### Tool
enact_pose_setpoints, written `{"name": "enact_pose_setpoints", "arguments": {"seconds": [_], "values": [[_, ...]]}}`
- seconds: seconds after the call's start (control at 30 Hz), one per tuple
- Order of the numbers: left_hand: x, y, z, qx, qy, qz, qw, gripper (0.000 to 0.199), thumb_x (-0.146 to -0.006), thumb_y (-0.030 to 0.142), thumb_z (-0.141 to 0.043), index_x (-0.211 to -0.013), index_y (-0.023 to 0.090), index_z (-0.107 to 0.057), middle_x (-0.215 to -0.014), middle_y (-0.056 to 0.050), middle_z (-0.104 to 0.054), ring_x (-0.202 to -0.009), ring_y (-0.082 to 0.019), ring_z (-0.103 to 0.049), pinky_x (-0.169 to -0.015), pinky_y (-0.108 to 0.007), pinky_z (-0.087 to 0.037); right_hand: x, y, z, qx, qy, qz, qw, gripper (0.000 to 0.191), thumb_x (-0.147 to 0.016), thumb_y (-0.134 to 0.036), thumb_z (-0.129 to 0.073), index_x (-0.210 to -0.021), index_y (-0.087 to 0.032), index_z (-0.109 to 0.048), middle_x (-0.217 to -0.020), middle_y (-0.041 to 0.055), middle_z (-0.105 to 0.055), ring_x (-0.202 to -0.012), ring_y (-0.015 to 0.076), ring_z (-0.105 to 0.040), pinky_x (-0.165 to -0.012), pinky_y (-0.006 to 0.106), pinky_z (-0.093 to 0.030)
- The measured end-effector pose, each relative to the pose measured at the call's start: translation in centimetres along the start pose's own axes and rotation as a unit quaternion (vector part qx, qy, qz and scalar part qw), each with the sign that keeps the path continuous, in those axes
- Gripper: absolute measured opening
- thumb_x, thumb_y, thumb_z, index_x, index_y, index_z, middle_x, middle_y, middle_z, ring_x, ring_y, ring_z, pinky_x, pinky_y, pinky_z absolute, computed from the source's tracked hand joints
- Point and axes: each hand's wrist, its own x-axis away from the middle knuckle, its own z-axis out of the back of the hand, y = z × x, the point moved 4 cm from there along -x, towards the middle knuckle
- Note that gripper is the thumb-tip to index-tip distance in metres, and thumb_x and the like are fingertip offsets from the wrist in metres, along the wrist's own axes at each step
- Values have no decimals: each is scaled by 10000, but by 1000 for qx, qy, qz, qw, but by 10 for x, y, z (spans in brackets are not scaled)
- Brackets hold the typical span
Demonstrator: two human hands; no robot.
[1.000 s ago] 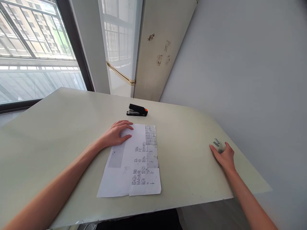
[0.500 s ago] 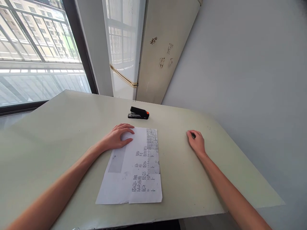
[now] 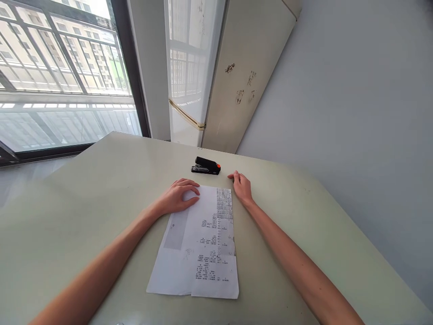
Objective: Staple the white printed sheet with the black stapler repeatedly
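Printed paper sheets [image 3: 209, 248], two edges showing at the bottom, lie on the pale table [image 3: 111, 180]. My left hand [image 3: 181, 195] rests on their upper left part, fingers curved and thumb apart, gripping nothing. A black stapler [image 3: 206, 165] with an orange-red end sits just beyond the top edge of the sheets. My right hand [image 3: 241, 186] is beside the upper right corner of the sheets, to the near right of the stapler and apart from it. Its thumb and a forward finger are apart, with no object visible in it; the other fingers are partly hidden.
Behind the table stands a white fridge [image 3: 186, 67] with a gold-coloured handle [image 3: 186, 115] and rust spots on its side. A grey wall [image 3: 355, 113] runs along the right. At the left is a large window [image 3: 67, 67] with railings outside.
My right hand has moved left from the right side of the table toward the stapler, its loose fist opening. My left hand stays on the paper. The view has shifted slightly.
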Motion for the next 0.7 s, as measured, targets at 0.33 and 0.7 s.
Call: {"name": "enact_pose_setpoints", "arguments": {"seconds": [0.33, 0.7], "values": [[-1, -4, 9, 105, 27, 62, 992, 318, -935, 537, -597, -983, 283, -783, -1145, -40, -796, -1229, -289, -674, -1158, -465, -481, -14, -8, -31, -77, -20, -29, 996, 599, -1047, -609, -329, -847, -245, -761, -1061, 75, -815, -1078, 273, -711, -1034, 414, -486], [12, -8, 21, 139, 95, 133, 977, 429, -942, 612, -578, -1032, 236, -766, -1236, -88, -769, -1143, -292, -707, -1052, -443, -546, -24, -4, -39, -189, -22, -34, 981, 379, -1024, -374, -674, -1355, -195, -633, -1368, 108, -651, -1138, 248, -687, -954, 465, -601]]}}
